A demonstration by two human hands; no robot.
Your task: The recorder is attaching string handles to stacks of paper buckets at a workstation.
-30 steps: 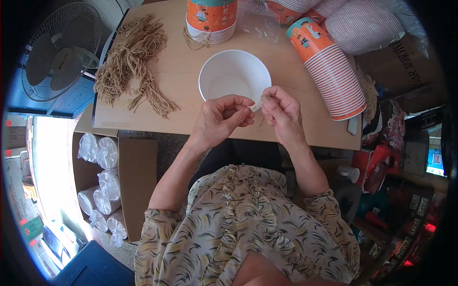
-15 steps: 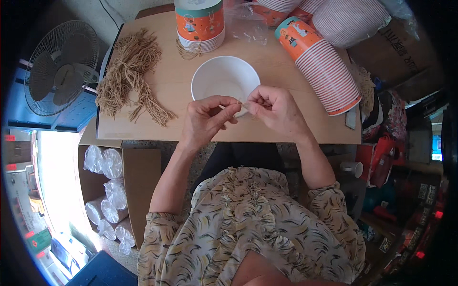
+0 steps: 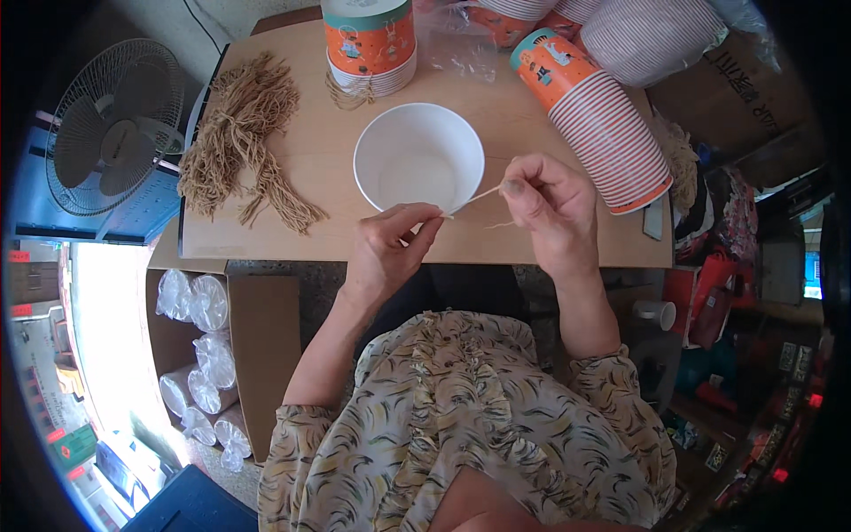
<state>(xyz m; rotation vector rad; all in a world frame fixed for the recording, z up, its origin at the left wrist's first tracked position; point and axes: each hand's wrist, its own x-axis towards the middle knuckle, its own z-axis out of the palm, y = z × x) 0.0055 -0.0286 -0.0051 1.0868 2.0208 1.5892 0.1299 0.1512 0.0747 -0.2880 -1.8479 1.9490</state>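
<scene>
A thin beige twine (image 3: 480, 195) is stretched between my two hands at the near rim of a white paper tub (image 3: 374, 151). My left hand (image 3: 392, 248) is closed, pinching one end of it between thumb and fingertips against or just by the rim; which of the two I cannot tell. To the right of the tub, my right hand (image 3: 558, 213) pinches the other part, and a loose tail hangs below its fingers. The tub's open mouth faces up toward me, and I see nothing inside it.
A bundle of knotted beige twine (image 3: 244, 133) lies on the left of the table (image 3: 310, 168). Orange-printed tubs (image 3: 370, 44) stand stacked at the back, with twine beside them. Another nested stack (image 3: 607, 129) lies at the right. A fan (image 3: 115, 133) and a carton of wrapped cups (image 3: 261, 355) are at left.
My hands were close together over the tub's near rim. The right hand has since moved right, and the twine is drawn out straight between them. My left hand has shifted slightly down.
</scene>
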